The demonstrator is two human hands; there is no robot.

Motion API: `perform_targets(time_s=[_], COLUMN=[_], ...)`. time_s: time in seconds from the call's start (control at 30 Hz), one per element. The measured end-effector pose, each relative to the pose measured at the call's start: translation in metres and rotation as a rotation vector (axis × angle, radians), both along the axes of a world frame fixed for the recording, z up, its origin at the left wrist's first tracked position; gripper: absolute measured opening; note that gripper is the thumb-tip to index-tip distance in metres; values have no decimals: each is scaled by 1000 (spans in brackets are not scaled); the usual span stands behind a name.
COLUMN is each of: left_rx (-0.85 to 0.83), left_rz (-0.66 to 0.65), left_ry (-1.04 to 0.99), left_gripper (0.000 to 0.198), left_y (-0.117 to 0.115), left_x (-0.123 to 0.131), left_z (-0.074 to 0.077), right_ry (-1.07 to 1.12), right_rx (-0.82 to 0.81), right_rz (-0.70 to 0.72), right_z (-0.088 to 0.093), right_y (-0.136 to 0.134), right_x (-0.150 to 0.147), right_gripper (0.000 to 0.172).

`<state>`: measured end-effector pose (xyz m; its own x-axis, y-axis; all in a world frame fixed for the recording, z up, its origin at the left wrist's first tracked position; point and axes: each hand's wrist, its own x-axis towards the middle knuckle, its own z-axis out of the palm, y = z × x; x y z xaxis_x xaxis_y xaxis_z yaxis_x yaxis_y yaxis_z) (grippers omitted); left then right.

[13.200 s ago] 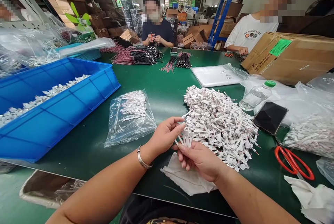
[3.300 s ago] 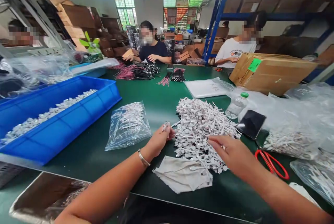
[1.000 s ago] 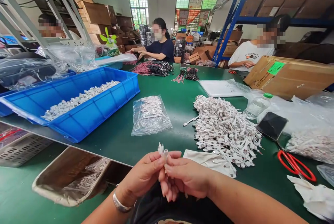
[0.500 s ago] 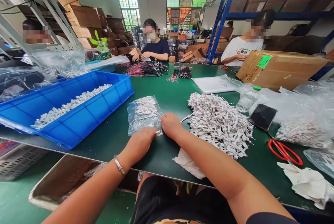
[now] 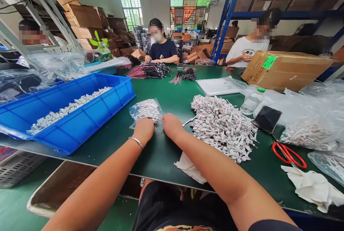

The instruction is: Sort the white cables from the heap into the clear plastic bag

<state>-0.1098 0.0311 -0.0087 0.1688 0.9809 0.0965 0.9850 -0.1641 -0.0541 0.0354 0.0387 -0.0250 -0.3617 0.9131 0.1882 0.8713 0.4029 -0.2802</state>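
A clear plastic bag [image 5: 147, 109] filled with small white pieces lies flat on the green table in front of me. My right hand [image 5: 172, 126] is closed and pinches the right edge of this bag. At the bag's near side is my left hand [image 5: 144, 130], its fingers curled in at the opening; what they hold is hidden behind the knuckles. Just right of my right hand spreads a big heap of white connector-like pieces [image 5: 223, 128], one thin strand sticking out toward the hand. A beige cloth [image 5: 189, 168] lies partly under my right forearm.
On the left stands a blue bin [image 5: 88, 123] with white pieces. To the right are a bottle [image 5: 252, 102], a phone [image 5: 267, 119], red-handled scissors [image 5: 288, 155], a crumpled cloth [image 5: 314, 188] and a cardboard box [image 5: 285, 70]. Co-workers sit across the table near black-and-pink wires [image 5: 150, 70].
My left hand has moved forward from below the bag to its opening; the white piece seen at its fingertips is now hidden. My right hand stays on the bag's edge. The view shifts slightly.
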Motion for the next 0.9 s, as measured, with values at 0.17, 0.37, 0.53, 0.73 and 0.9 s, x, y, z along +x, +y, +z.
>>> perform_targets(time_s=[0.17, 0.37, 0.53, 0.73, 0.9], left_rx=[-11, -63, -81, -102, -108], left_rz=[-30, -96, -8, 155, 222], left_ry=[-7, -33, -67, -103, -112], left_gripper=[25, 28, 39, 58, 63], left_y=[-16, -34, -17, 11, 16], left_x=[6, 13, 11, 9, 8], left_z=[-2, -18, -31, -39, -39], right_ry=[1, -25, -48, -44, -46], right_rx=[41, 81, 38, -8, -12], right_rz=[-2, 199, 283, 270, 344], right_z=[8, 5, -15, -17, -6], right_y=[-6, -37, -50, -45, -62], right_x=[1, 2, 4, 3, 17], right_gripper=[22, 22, 32, 47, 38])
